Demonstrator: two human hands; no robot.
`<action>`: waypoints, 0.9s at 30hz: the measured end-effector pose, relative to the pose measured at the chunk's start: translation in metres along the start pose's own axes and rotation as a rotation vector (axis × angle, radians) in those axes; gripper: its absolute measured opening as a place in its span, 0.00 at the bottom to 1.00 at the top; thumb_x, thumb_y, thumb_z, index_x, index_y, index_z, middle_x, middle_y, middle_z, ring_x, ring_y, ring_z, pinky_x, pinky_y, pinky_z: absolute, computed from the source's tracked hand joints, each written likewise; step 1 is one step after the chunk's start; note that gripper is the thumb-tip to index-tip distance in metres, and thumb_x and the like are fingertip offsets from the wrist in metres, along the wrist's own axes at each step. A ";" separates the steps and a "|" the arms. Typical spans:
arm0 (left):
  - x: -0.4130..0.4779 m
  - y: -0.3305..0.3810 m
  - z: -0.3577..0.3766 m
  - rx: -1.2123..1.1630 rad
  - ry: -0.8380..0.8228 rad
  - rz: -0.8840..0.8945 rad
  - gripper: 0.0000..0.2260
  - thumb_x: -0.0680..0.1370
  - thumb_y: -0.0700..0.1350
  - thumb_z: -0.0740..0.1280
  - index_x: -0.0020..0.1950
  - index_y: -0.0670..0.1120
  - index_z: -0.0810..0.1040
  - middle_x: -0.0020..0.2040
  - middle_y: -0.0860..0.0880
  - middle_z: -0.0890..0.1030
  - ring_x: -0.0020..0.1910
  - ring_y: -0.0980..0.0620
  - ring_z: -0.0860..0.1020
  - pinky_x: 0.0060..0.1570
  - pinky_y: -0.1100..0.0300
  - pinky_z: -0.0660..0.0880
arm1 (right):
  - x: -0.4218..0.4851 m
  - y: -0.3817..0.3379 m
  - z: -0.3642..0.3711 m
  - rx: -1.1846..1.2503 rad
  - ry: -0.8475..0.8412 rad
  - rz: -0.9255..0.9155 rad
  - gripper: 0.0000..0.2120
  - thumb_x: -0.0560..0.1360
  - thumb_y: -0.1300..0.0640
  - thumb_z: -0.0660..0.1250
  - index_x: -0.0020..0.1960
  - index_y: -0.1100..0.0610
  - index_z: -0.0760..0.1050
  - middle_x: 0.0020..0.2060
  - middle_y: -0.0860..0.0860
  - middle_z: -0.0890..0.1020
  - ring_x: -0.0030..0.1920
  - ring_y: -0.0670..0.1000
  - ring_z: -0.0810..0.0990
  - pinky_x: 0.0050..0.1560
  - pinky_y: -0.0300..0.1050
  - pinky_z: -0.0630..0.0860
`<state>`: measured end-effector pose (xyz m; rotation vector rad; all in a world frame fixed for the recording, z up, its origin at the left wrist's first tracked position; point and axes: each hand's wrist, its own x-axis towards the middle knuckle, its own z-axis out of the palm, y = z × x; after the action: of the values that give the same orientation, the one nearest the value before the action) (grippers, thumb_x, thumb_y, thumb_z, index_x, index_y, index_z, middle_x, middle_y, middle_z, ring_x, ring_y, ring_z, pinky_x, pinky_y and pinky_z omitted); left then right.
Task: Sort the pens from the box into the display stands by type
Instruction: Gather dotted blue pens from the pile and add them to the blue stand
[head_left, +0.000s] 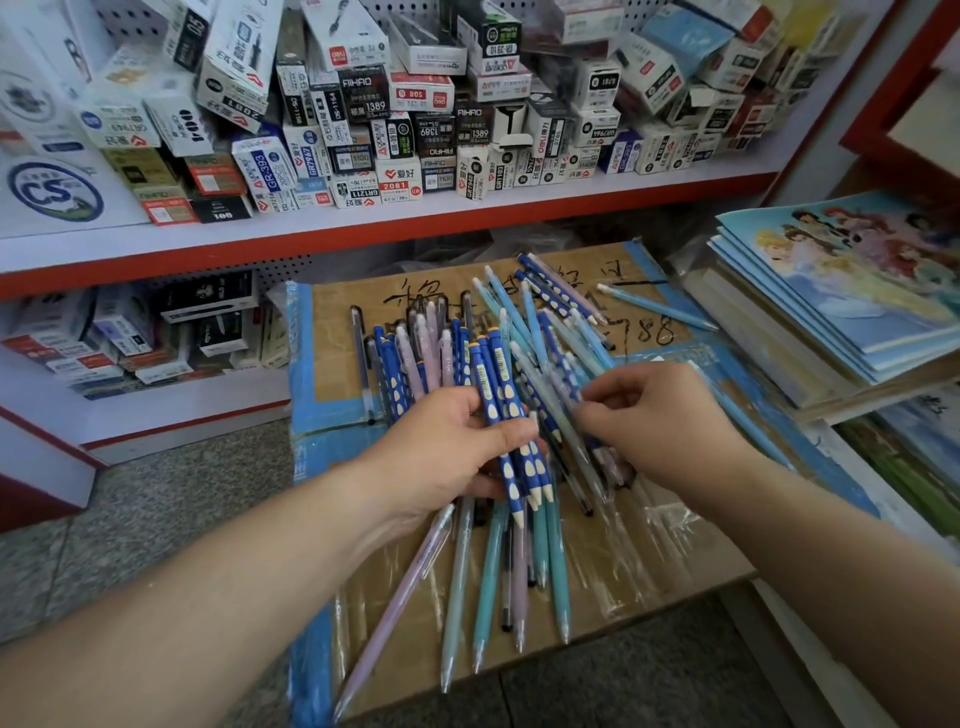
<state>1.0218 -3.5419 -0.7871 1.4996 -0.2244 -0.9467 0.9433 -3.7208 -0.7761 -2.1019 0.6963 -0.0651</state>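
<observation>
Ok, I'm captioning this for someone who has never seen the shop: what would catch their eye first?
First, the fan of dark blue pens with white dots gripped in the left hand at centre, over a loose heap of pastel pens on a taped cardboard box. The right hand reaches into that heap beside it. Above, a shelf is crammed with pen boxes.
</observation>
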 end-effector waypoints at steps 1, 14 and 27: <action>0.000 0.000 0.000 0.007 0.003 0.007 0.09 0.80 0.38 0.68 0.59 0.39 0.78 0.49 0.42 0.87 0.46 0.47 0.86 0.41 0.51 0.85 | -0.008 -0.004 0.001 0.118 -0.093 0.001 0.04 0.75 0.57 0.74 0.48 0.51 0.82 0.32 0.49 0.84 0.29 0.48 0.81 0.32 0.42 0.79; -0.004 -0.004 0.000 0.058 -0.011 0.039 0.05 0.82 0.39 0.66 0.57 0.41 0.79 0.43 0.47 0.86 0.41 0.52 0.85 0.37 0.56 0.82 | -0.029 -0.003 0.024 0.283 -0.168 -0.092 0.08 0.70 0.61 0.79 0.47 0.55 0.84 0.34 0.50 0.83 0.30 0.40 0.78 0.30 0.32 0.73; -0.003 -0.004 0.000 -0.060 -0.050 0.041 0.08 0.82 0.37 0.64 0.61 0.43 0.77 0.45 0.47 0.85 0.41 0.51 0.84 0.36 0.54 0.82 | -0.017 0.000 0.018 0.035 -0.160 -0.288 0.09 0.68 0.47 0.79 0.47 0.43 0.83 0.33 0.49 0.80 0.30 0.41 0.73 0.31 0.39 0.72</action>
<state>1.0186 -3.5396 -0.7892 1.4127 -0.2593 -0.9513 0.9346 -3.6990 -0.7836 -2.1332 0.2924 -0.0672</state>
